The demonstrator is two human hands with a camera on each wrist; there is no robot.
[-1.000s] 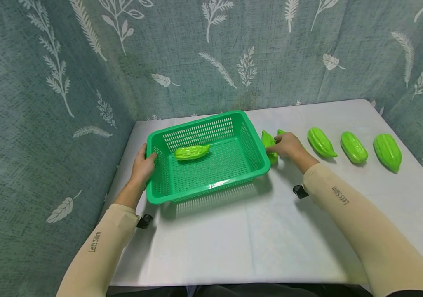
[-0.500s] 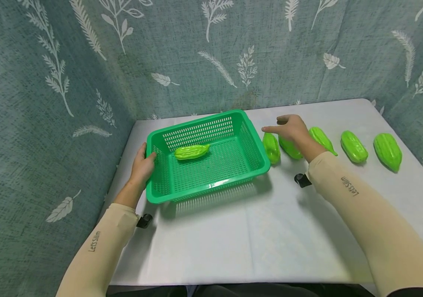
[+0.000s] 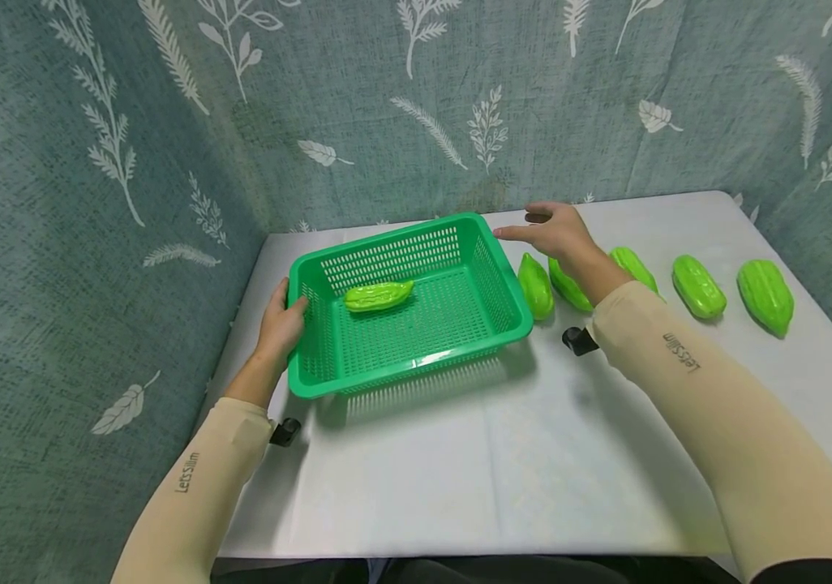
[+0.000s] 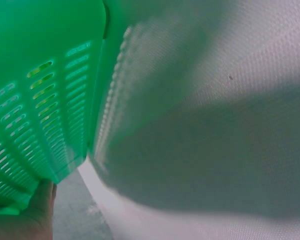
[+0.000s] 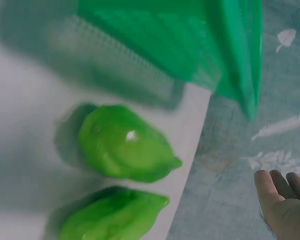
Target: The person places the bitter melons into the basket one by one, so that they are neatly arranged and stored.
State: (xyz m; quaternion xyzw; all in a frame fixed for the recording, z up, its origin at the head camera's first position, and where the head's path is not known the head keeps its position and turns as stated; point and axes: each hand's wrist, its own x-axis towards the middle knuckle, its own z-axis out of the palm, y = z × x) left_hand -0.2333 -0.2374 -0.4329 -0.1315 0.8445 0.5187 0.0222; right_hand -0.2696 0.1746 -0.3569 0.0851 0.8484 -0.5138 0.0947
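Observation:
A green perforated plastic basket [image 3: 410, 371] has one ridged green bitter melon [image 3: 378, 297] lying in it, left of its middle. My left hand [image 3: 280, 326] grips the basket's left rim, thumb on the inside. The fingers on the outer side are partly hidden. My right hand [image 3: 553, 235] is beside the basket's back right corner, fingers extended and holding nothing. In the right wrist view, its fingers are apart from the basket wall [image 5: 190, 45]. Below that hand, two more bitter melons, a near one [image 3: 535, 288] and a partly covered one [image 3: 569, 285], lie on the table.
Farther right along the white-covered table [image 3: 416, 487] lie three more bitter melons: one partly behind the right wrist [image 3: 633, 268], a middle one [image 3: 698, 286] and an end one [image 3: 765, 297]. A leaf-patterned curtain [image 3: 358, 105] borders the table's back and left sides.
My right hand has risen off the nearest bitter melons and moved back and left toward the basket's far corner. The left hand and basket stay in place.

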